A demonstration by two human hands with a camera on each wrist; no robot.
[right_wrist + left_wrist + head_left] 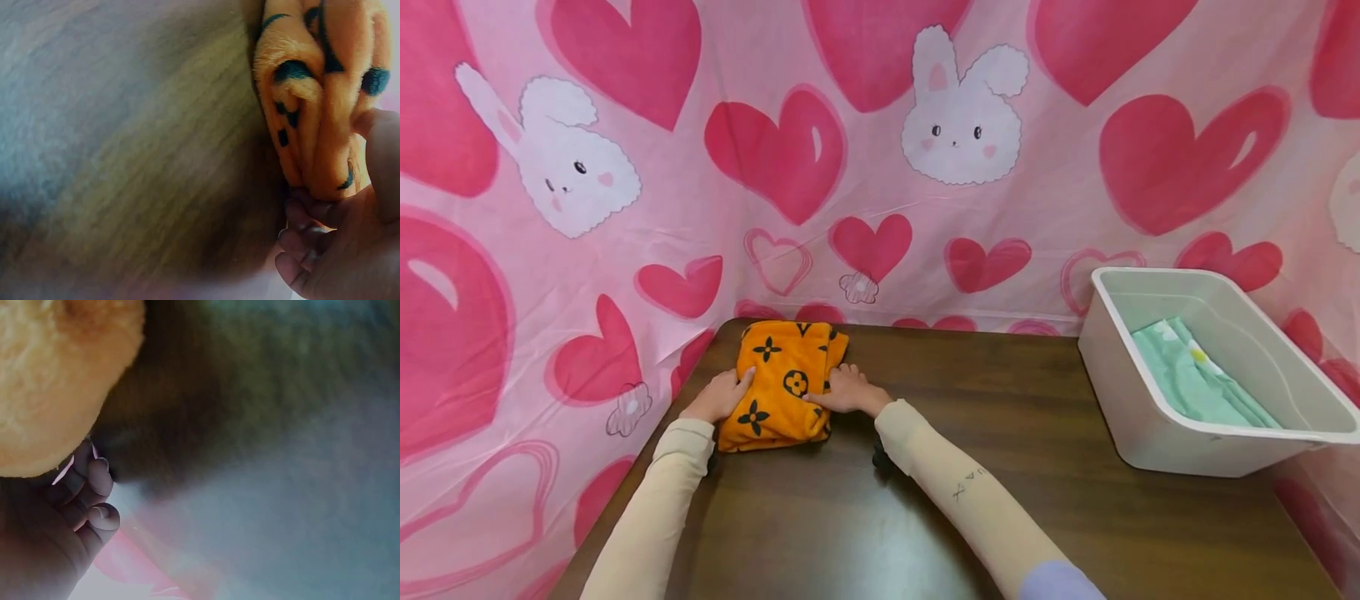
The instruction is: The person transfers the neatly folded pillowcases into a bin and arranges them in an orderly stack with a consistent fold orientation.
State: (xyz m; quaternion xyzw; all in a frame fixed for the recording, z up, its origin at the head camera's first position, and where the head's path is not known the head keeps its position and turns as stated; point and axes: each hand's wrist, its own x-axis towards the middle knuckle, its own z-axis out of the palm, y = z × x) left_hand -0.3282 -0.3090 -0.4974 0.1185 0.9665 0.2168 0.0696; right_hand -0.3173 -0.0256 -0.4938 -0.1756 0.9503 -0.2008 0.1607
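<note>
A folded orange plush cloth (782,392) with dark flower shapes lies at the far left of the brown table. At its left edge my left hand (718,395) grips it, thumb on top; in the left wrist view the curled fingers (100,478) show under the cloth's rounded edge. My right hand (848,390) holds the opposite side with its thumb over the top. Stacked folds of the cloth (312,125) show in the right wrist view, with the bent fingers (306,234) of that hand at their lower end.
A whitish plastic bin (1108,367) stands at the table's right, holding a folded mint-green cloth (1195,375) with a white and yellow pattern. A pink fabric backdrop (880,183) with hearts and rabbits hangs behind and beside the brown table (970,392).
</note>
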